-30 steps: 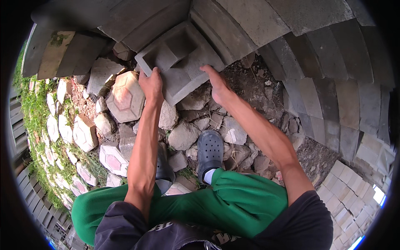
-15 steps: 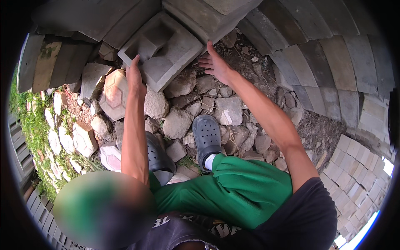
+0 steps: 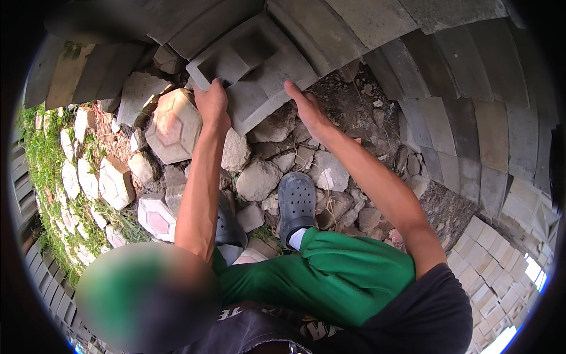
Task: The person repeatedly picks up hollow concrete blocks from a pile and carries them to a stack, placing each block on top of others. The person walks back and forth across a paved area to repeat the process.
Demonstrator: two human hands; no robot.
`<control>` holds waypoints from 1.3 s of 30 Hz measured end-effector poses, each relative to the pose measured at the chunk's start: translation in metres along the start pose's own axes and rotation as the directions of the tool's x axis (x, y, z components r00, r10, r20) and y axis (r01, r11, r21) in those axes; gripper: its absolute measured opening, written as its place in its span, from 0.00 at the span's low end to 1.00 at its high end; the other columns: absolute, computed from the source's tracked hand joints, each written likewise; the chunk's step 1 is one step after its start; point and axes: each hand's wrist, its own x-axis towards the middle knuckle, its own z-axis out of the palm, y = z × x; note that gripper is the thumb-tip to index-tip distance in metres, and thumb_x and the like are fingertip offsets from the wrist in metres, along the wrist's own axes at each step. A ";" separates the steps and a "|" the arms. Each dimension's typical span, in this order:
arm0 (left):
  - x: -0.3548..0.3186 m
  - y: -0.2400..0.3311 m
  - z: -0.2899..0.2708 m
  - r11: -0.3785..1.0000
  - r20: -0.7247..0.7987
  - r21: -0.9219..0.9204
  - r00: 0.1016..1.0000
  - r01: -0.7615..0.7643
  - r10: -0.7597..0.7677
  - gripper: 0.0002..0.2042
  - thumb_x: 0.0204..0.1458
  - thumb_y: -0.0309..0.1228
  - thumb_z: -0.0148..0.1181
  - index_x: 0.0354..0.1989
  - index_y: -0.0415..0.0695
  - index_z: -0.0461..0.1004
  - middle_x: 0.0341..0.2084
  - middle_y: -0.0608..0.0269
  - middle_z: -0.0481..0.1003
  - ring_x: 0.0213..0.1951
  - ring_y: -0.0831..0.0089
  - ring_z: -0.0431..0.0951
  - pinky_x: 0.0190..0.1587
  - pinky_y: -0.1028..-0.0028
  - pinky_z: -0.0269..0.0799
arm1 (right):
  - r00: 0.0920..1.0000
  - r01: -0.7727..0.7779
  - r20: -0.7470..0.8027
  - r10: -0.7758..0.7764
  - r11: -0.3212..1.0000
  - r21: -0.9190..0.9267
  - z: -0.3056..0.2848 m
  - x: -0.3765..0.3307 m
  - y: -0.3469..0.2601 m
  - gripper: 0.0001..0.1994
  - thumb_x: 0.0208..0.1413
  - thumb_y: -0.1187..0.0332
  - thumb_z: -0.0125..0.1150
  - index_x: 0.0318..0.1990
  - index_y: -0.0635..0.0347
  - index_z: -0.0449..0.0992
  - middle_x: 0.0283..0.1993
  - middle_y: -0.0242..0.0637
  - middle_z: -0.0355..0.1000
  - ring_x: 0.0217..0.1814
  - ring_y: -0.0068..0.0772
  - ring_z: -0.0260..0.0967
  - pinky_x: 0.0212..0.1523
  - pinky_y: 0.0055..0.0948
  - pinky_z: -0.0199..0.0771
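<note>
Between my two hands is a square grey concrete block (image 3: 250, 101) with a raised rim and a recessed shape inside. It is tilted in a corner of stacked grey blocks. My left hand (image 3: 212, 107) is closed on its near left edge, with the thumb on top. My right hand (image 3: 308, 112) grips the near right edge; its thumb lies on the rim and the fingers are tucked underneath, mostly hidden. Broken stones lie below the block's near corner.
Grey blocks (image 3: 466, 118) stand stacked along the right, and others (image 3: 73, 74) at the left. Rubble (image 3: 259, 177) and a hexagonal paving stone (image 3: 174, 127) cover the ground around my dark clogs (image 3: 296, 200). Grass (image 3: 44, 153) grows at far left; pale blocks (image 3: 483, 259) are at lower right.
My right hand, open and apart from the block before, has closed on its right edge. My left hand has taken a firmer hold. The view has shifted slightly.
</note>
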 end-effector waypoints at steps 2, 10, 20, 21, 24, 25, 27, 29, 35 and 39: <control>-0.002 0.002 0.000 0.999 -0.034 0.054 0.999 0.002 0.000 0.19 0.49 0.26 0.50 0.51 0.34 0.65 0.42 0.53 0.73 0.42 0.65 0.74 0.46 0.66 0.69 | 0.997 -0.076 -0.012 0.075 0.990 -0.121 -0.005 -0.001 -0.001 0.50 0.47 0.29 0.47 0.59 0.75 0.60 0.62 0.58 0.57 0.67 0.46 0.52 0.64 0.35 0.51; -0.001 0.007 -0.001 0.993 -0.010 0.090 0.997 -0.075 0.076 0.18 0.50 0.30 0.54 0.48 0.33 0.68 0.40 0.51 0.75 0.43 0.63 0.74 0.48 0.67 0.66 | 0.984 -0.124 0.124 0.125 0.992 -0.016 -0.003 -0.007 -0.021 0.49 0.51 0.32 0.46 0.63 0.74 0.53 0.68 0.49 0.49 0.72 0.37 0.41 0.68 0.36 0.40; -0.047 -0.005 -0.008 0.950 -0.006 0.151 0.961 -0.273 0.278 0.36 0.55 0.41 0.54 0.64 0.29 0.46 0.58 0.36 0.60 0.59 0.53 0.63 0.62 0.67 0.54 | 0.990 -0.138 0.008 0.138 0.990 -0.027 0.026 -0.034 -0.023 0.39 0.57 0.38 0.45 0.55 0.74 0.62 0.56 0.48 0.62 0.61 0.33 0.54 0.65 0.34 0.46; -0.048 -0.005 -0.006 0.932 -0.044 0.203 0.948 -0.301 0.316 0.36 0.55 0.40 0.53 0.64 0.29 0.46 0.57 0.34 0.60 0.59 0.50 0.63 0.61 0.66 0.55 | 0.989 -0.144 -0.032 0.143 0.990 -0.009 0.029 -0.026 -0.012 0.39 0.57 0.39 0.45 0.55 0.74 0.62 0.56 0.48 0.63 0.61 0.34 0.54 0.65 0.34 0.46; -0.058 0.008 -0.001 0.948 -0.041 0.249 0.976 -0.196 0.213 0.34 0.55 0.38 0.51 0.64 0.29 0.46 0.55 0.32 0.61 0.57 0.45 0.64 0.59 0.63 0.58 | 0.978 -0.202 -0.039 0.205 0.976 0.078 0.027 -0.020 0.001 0.37 0.58 0.41 0.46 0.54 0.75 0.62 0.56 0.49 0.61 0.60 0.37 0.55 0.65 0.33 0.47; -0.059 0.008 -0.001 0.939 -0.042 0.270 0.971 -0.215 0.234 0.34 0.56 0.38 0.51 0.64 0.29 0.45 0.55 0.32 0.62 0.57 0.45 0.64 0.59 0.62 0.58 | 0.973 -0.228 -0.017 0.231 0.967 0.112 0.027 -0.021 0.002 0.36 0.59 0.41 0.46 0.53 0.75 0.62 0.56 0.49 0.61 0.60 0.38 0.55 0.65 0.34 0.47; -0.054 0.003 -0.001 0.913 -0.046 0.321 0.959 -0.252 0.281 0.34 0.56 0.36 0.51 0.64 0.29 0.45 0.54 0.31 0.62 0.56 0.43 0.65 0.57 0.61 0.60 | 0.975 -0.218 -0.007 0.223 0.960 0.177 0.029 -0.021 0.001 0.33 0.58 0.42 0.47 0.50 0.71 0.64 0.51 0.42 0.63 0.54 0.31 0.58 0.62 0.32 0.51; -0.052 0.005 -0.004 0.896 -0.054 0.377 0.960 -0.235 0.275 0.33 0.56 0.36 0.50 0.64 0.30 0.45 0.54 0.32 0.62 0.56 0.43 0.65 0.57 0.61 0.60 | 0.970 -0.242 0.046 0.238 0.940 0.242 0.025 -0.023 -0.007 0.32 0.58 0.42 0.48 0.48 0.69 0.65 0.47 0.39 0.64 0.52 0.28 0.59 0.60 0.32 0.53; -0.050 0.006 -0.006 0.898 -0.078 0.373 0.956 -0.234 0.282 0.33 0.55 0.36 0.50 0.64 0.29 0.45 0.58 0.33 0.58 0.58 0.44 0.62 0.59 0.60 0.59 | 0.964 -0.243 0.104 0.245 0.969 -0.035 0.016 -0.019 -0.021 0.42 0.58 0.42 0.47 0.62 0.78 0.48 0.64 0.56 0.54 0.69 0.42 0.47 0.68 0.38 0.44; -0.054 0.021 -0.016 0.891 -0.077 0.437 0.981 -0.127 0.177 0.34 0.55 0.42 0.49 0.63 0.31 0.48 0.59 0.35 0.57 0.58 0.46 0.62 0.59 0.60 0.59 | 0.940 -0.311 0.124 0.317 0.948 -0.060 0.029 -0.032 -0.040 0.43 0.59 0.40 0.39 0.64 0.76 0.43 0.67 0.56 0.51 0.72 0.45 0.42 0.68 0.42 0.44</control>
